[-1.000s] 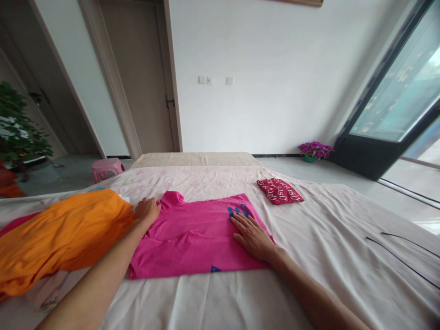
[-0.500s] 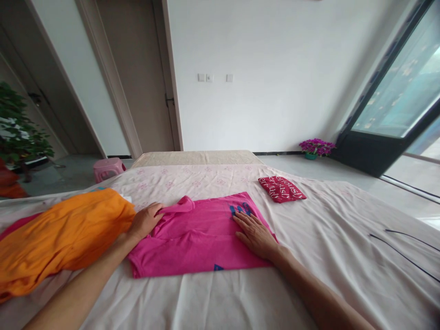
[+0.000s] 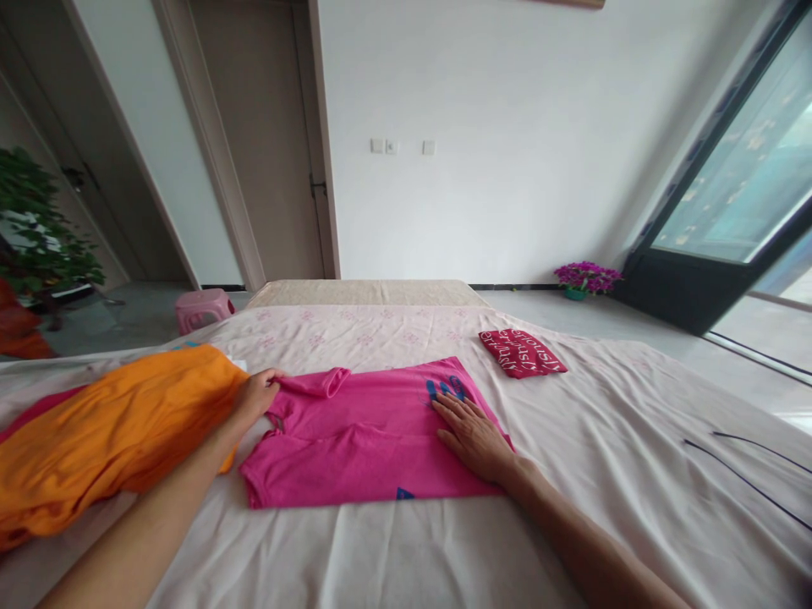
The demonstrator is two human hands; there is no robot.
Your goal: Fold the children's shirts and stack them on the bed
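bed: under a pale sheet (image 3: 589,474), bearing the garments
orange cloth (image 3: 127,423): heaped left of the pink shirt
pink shirt (image 3: 368,465): flat mid-sheet, its far left part turned over
right hand (image 3: 473,436): palm down on the shirt's right side, fingers slightly apart
left hand (image 3: 257,396): fingertips pinched on the shirt's far left edge
red folded cloth (image 3: 521,353): beyond the right hand

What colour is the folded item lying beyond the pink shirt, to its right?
Dark red cloth with white lettering; head view.
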